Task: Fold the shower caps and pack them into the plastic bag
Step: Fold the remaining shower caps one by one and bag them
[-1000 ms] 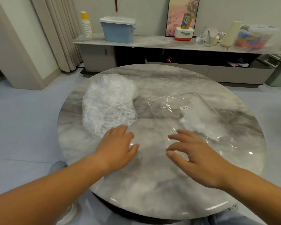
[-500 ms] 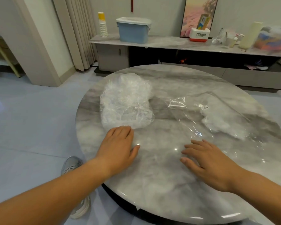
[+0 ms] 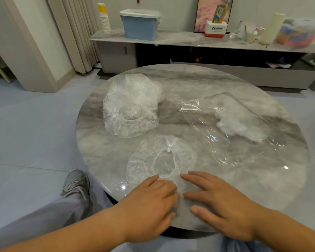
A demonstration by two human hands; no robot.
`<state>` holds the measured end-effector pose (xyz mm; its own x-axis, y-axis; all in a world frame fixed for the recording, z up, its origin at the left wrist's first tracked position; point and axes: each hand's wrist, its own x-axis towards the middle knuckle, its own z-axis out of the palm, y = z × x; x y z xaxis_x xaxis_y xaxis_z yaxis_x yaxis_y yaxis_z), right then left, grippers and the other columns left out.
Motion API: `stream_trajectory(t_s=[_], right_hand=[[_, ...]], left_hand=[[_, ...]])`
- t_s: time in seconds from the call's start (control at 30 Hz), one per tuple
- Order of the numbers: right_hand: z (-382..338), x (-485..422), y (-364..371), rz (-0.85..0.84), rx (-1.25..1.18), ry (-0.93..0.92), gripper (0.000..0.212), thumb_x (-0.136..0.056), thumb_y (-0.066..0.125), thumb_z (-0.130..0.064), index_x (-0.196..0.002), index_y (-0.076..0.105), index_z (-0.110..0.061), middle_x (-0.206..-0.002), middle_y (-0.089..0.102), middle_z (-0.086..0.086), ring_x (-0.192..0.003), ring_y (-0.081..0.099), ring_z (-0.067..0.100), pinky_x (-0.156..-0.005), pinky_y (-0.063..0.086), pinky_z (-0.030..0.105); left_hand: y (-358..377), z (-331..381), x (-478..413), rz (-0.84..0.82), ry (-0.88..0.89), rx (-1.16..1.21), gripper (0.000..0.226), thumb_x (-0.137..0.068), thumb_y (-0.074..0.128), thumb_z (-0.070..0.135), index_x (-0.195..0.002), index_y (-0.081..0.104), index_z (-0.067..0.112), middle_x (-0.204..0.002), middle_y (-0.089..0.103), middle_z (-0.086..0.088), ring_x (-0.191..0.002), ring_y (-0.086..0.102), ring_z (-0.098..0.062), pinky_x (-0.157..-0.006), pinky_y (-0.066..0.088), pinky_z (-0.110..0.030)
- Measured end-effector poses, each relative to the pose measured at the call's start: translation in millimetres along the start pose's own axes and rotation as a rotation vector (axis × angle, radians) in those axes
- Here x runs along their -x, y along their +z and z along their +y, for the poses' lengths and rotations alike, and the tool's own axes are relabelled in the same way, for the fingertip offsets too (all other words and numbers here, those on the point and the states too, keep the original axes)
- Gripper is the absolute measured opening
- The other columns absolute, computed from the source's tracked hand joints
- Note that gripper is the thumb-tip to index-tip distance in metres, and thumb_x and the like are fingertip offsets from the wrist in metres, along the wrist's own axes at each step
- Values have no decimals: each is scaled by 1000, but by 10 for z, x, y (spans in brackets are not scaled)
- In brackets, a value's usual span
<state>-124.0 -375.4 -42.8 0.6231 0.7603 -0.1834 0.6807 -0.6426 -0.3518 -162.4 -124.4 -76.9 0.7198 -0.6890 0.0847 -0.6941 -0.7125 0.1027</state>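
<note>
Two-handed, presses flat left hand (image 3: 149, 202) and flat right hand (image 3: 220, 202) onto clear crinkled plastic shower cap (image 3: 145, 160) on round grey marble table (image 3: 189, 82).

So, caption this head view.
Left hand and right hand touch a shower cap on the table, plastic bag beside.

The round grey marble tabletop (image 3: 189, 82) carries three things. A single clear shower cap (image 3: 161, 159) lies spread flat, its near edge at the fingertips of the left hand (image 3: 151, 202) and the right hand (image 3: 220, 202), both laid flat. Beyond the left hand sits a heap of shower caps (image 3: 131, 108). Beyond the right hand lies a clear plastic bag (image 3: 225, 135) with crumpled white material inside.
</note>
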Motion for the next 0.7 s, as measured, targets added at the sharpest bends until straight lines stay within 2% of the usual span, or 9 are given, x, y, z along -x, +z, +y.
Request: stream_trajectory(t_s=[0.13,0.17,0.23,0.33,0.4,0.47,0.5,0.6,0.7], right_hand=[[9,-44,55,35,-25,16,65,-99,22,-66,-152,42,-33,-162,28,-18,-150,10,-5,-121,13,18],[5,-63,40,65,-50,23,67,-98,24,-64,-151,44,-30,-160,33,-16,-149,14,-5,-119,14,14],[3,-88,8,147,-101,30,68,-97,27,-63,-148,50,-25,-155,41,-13,-145,23,-8,-116,17,9],[21,-67,-5,293,-197,35,58,-98,36,-59,-138,61,-26,-145,49,-18,-137,32,-14,-111,23,5],[36,-12,9,356,-255,43,55,-98,38,-62,-133,65,-29,-141,54,-20,-135,40,-10,-109,29,8],[30,55,38,391,-281,35,56,-99,36,-64,-129,67,-30,-134,59,-21,-129,48,-6,-105,36,11],[23,85,60,399,-290,33,55,-99,35,-64,-127,68,-29,-130,60,-21,-126,51,-5,-103,38,12],[6,127,146,398,-344,47,48,-100,41,-58,-123,70,-27,-120,62,-23,-118,58,0,-98,43,16],[-15,110,200,383,-413,82,38,-98,47,-49,-117,71,-27,-108,63,-21,-108,62,6,-92,47,20]], left_hand=[[39,-75,22,100,-17,113,40,-98,47,42,-136,51,29,-149,46,1,-144,36,-13,-125,18,-42],[16,-96,8,150,-94,196,44,-99,46,44,-139,49,27,-153,42,1,-146,32,-12,-124,15,-40],[-88,-169,-59,265,-377,366,55,-99,41,52,-144,44,20,-153,40,3,-143,33,-11,-121,20,-37],[-274,-405,-216,276,-824,593,49,-101,43,48,-141,43,20,-142,44,5,-127,46,-14,-108,38,-32],[-350,-589,-319,239,-998,776,31,-100,47,43,-119,57,20,-122,56,1,-99,58,-16,-86,46,-32],[-395,-710,-406,228,-1081,958,21,-99,52,31,-90,57,12,-87,57,-2,-74,54,-20,-71,44,-30],[-403,-743,-449,238,-1114,1058,17,-97,54,24,-85,54,12,-78,51,-5,-69,49,-22,-69,43,-32],[-469,-735,-560,200,-1230,1319,8,-93,59,15,-89,60,8,-77,52,-10,-63,50,-22,-61,46,-31],[-475,-671,-623,51,-1213,1353,13,-91,59,17,-84,64,7,-71,59,-6,-63,49,-19,-54,38,-27]])
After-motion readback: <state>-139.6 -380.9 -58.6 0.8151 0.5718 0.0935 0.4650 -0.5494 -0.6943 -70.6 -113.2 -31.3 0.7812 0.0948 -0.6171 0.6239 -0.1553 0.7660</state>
